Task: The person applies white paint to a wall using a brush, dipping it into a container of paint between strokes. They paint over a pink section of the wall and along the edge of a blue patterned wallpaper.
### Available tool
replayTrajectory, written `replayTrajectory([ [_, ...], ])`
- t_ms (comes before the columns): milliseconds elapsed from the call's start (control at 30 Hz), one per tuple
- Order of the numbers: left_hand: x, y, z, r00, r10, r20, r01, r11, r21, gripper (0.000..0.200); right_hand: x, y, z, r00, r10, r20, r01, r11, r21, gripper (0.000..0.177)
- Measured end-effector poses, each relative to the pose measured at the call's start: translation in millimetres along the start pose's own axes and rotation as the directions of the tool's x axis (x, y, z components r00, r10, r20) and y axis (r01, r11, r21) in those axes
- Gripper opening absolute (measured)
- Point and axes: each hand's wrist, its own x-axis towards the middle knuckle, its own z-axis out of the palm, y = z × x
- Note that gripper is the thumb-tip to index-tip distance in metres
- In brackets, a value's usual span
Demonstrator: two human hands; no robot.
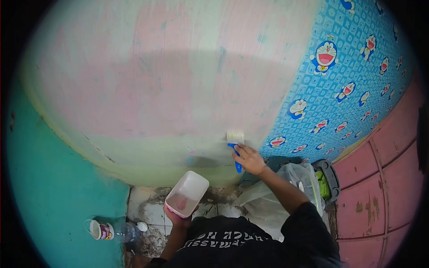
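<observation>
My right hand [250,159] grips a paintbrush [237,156] by its blue handle, the fingers closed round it. The pale bristles point up and lie against the wall [178,98], which shows pink and whitish streaks. Lower and to the left, my left hand [180,219] holds a white plastic tub [195,185] from beneath. The tub is tilted, its mouth facing up, with a pinkish patch on the bottom inside. Most fingers of the left hand are hidden under the tub.
Blue cartoon wallpaper [339,80] covers the wall's right part. A clear plastic bag [263,192] and a grey-lidded container [328,178] stand at lower right. A small bucket [102,229] and a clear bottle [126,232] are at lower left. A teal wall [58,178] and pink panels [371,192] flank the space.
</observation>
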Motion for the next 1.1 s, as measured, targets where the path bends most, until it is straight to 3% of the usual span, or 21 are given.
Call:
replayTrajectory([
  [100, -1, 0, 2, 0.999, 0.041, -0.002, -0.041, 0.996, 0.079, 0.075, -13, -2, 9, 0.994, 0.064, 0.083, -0.075, 0.989, 0.129, 0.034],
  [167, -1, -1, -6, 0.994, 0.105, 0.011, -0.106, 0.982, 0.155, 0.074, 10, 22, -28, 0.988, 0.078, 0.131, -0.110, 0.961, 0.252, 0.036],
  [233, 1, -3, -9, 0.987, 0.139, 0.083, -0.153, 0.966, 0.208, 0.073, 62, 59, -95, 0.993, 0.119, -0.012, -0.105, 0.914, 0.391, 0.042],
  [267, 1, -3, -10, 0.981, 0.134, 0.140, -0.163, 0.962, 0.219, 0.072, 83, 86, -126, 0.993, 0.107, -0.048, -0.088, 0.950, 0.300, 0.048],
  [333, 3, -1, -3, 0.973, 0.081, 0.216, -0.106, 0.989, 0.107, 0.072, 138, 117, -210, 0.948, 0.313, -0.048, -0.277, 0.894, 0.353, 0.035],
  [400, 4, 3, 12, 0.971, 0.005, 0.238, 0.011, 0.998, -0.067, 0.075, 185, 158, -281, 0.953, 0.153, -0.262, -0.143, 0.988, 0.057, 0.029],
  [467, 2, 6, 31, 0.981, -0.038, 0.190, 0.060, 0.992, -0.114, 0.081, 226, 194, -349, 0.876, 0.125, -0.466, -0.258, 0.937, -0.234, 0.026],
  [500, 1, 4, 35, 0.986, 0.031, 0.162, -0.042, 0.997, 0.070, 0.084, 234, 215, -373, 0.823, 0.114, -0.557, -0.366, 0.856, -0.365, 0.026],
  [533, -1, 2, 40, 0.986, 0.099, 0.133, -0.131, 0.957, 0.258, 0.087, 245, 201, -383, 0.798, 0.081, -0.597, -0.318, 0.899, -0.302, 0.019],
  [567, -1, -1, 43, 0.953, 0.244, 0.182, -0.304, 0.756, 0.580, 0.090, 264, 179, -384, 0.766, 0.049, -0.641, -0.262, 0.934, -0.242, 0.014],
  [600, 1, -2, 49, 0.933, 0.291, 0.210, -0.355, 0.667, 0.655, 0.092, 274, 167, -387, 0.728, 0.018, -0.686, -0.199, 0.962, -0.187, 0.013],
  [633, 3, -3, 57, 0.911, 0.338, 0.237, -0.398, 0.567, 0.721, 0.094, 265, 173, -384, 0.725, -0.022, -0.688, -0.231, 0.934, -0.273, 0.013],
  [667, 2, -2, 65, 0.932, 0.309, 0.192, -0.359, 0.697, 0.620, 0.096, 247, 187, -367, 0.724, -0.061, -0.687, -0.261, 0.898, -0.354, 0.018],
  [700, 1, -2, 69, 0.928, 0.318, 0.196, -0.368, 0.693, 0.620, 0.096, 234, 199, -346, 0.726, -0.099, -0.680, -0.287, 0.856, -0.430, 0.024],
  [767, 0, -4, 77, 0.920, 0.335, 0.203, -0.386, 0.683, 0.620, 0.096, 200, 180, -291, 0.784, -0.178, -0.594, -0.126, 0.893, -0.433, 0.024],
  [800, 1, -5, 70, 0.913, 0.347, 0.214, -0.396, 0.633, 0.665, 0.096, 172, 172, -250, 0.796, -0.174, -0.580, -0.062, 0.930, -0.363, 0.029],
  [833, 0, -4, 66, 0.911, 0.349, 0.218, -0.395, 0.593, 0.702, 0.096, 135, 150, -214, 0.900, -0.095, -0.425, -0.074, 0.928, -0.366, 0.035],
  [867, 0, -4, 61, 0.910, 0.350, 0.222, -0.392, 0.551, 0.737, 0.096, 96, 134, -164, 0.942, -0.002, -0.335, -0.078, 0.971, -0.227, 0.037],
  [967, 0, -1, 58, 0.942, 0.283, 0.179, -0.312, 0.551, 0.774, 0.098, 11, 59, -70, 0.998, -0.027, -0.055, 0.027, 1.000, 0.002, 0.043],
  [1033, 2, 0, 57, 0.982, 0.154, 0.109, -0.188, 0.758, 0.625, 0.097, -26, 30, -31, 0.982, 0.101, 0.157, -0.119, 0.986, 0.113, 0.048],
  [1100, 4, 1, 54, 0.999, -0.002, 0.033, -0.007, 0.958, 0.287, 0.095, -25, 21, -29, 0.975, 0.150, 0.166, -0.179, 0.968, 0.177, 0.047],
])
